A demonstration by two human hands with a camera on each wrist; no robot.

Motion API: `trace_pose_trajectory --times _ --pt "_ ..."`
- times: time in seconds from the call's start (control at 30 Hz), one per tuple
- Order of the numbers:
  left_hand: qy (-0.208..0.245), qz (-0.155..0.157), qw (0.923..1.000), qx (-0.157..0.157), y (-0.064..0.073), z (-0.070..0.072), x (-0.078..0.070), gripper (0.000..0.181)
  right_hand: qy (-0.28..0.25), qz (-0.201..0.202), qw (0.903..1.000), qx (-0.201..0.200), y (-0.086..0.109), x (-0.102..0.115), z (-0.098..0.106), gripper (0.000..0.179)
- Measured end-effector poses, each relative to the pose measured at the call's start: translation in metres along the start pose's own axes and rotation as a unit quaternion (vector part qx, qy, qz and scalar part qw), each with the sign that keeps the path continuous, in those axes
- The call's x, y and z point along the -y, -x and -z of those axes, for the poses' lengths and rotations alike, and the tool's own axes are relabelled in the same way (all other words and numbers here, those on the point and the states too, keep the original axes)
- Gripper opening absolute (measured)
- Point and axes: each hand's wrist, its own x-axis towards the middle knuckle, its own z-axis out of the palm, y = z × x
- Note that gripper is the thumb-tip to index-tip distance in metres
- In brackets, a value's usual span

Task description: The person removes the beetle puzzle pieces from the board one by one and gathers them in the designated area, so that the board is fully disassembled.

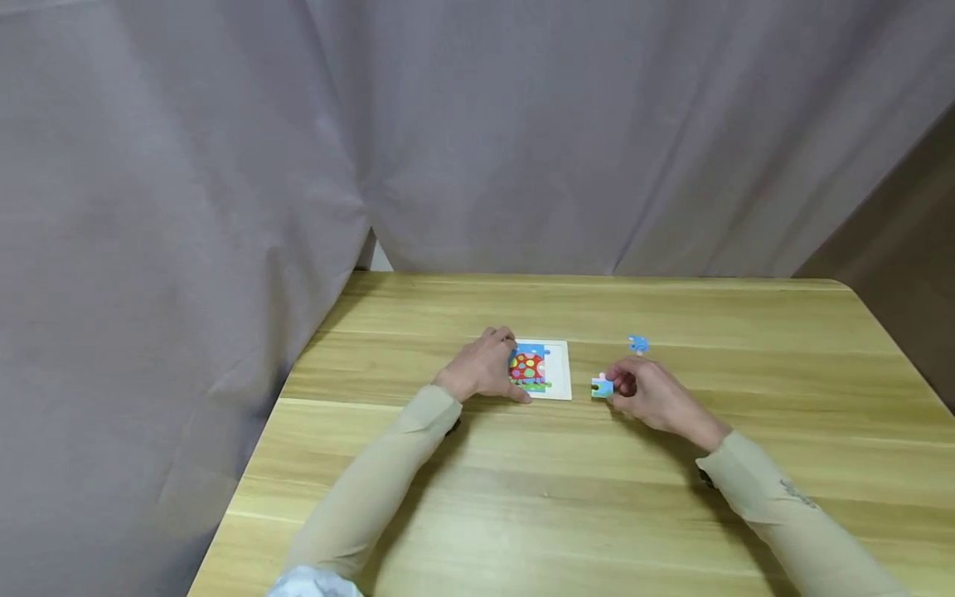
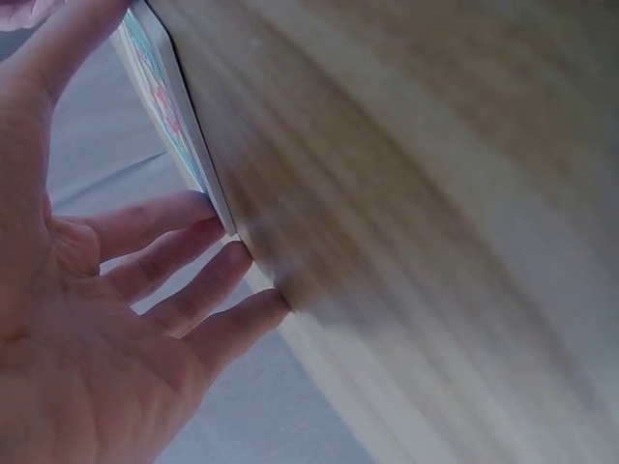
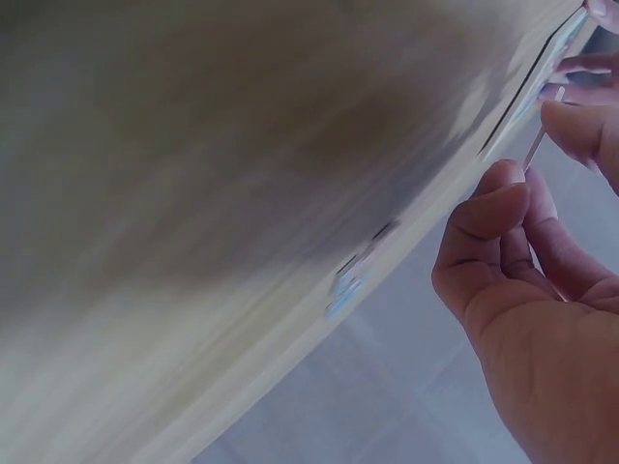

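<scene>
A jigsaw puzzle board (image 1: 559,373) with a white frame lies on the table, its picture showing a red spotted shape on blue and green. Spanning the board's left part, my left hand (image 1: 483,365) holds it with the thumb along the near edge and fingers at the far edge. In the left wrist view, fingertips (image 2: 205,205) meet the board's corner. My right hand (image 1: 651,394) pinches a blue and green puzzle piece (image 1: 601,387) between thumb and fingers, just right of the board. The piece appears edge-on in the right wrist view, beyond the fingertips (image 3: 508,174).
Another blue puzzle piece (image 1: 637,342) lies on the table beyond my right hand. The wooden table (image 1: 522,514) ends at a grey curtain (image 1: 492,141) behind and on the left.
</scene>
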Motion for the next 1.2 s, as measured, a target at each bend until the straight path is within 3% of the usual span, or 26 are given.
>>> trace_pose_trajectory --times 0.4,0.6,1.2 --pt "0.007 0.013 0.9998 -0.012 -0.001 0.018 0.009 0.105 0.02 0.01 0.9996 -0.016 0.002 -0.023 0.018 0.019" --pt "0.009 0.012 0.9998 -0.014 -0.001 0.015 0.008 0.104 0.033 0.0 0.9993 -0.019 0.012 -0.035 0.024 0.016" --pt "0.017 0.001 0.9998 -0.003 0.001 0.003 0.002 0.104 0.016 -0.058 0.9968 0.053 0.032 -0.052 0.04 0.027"
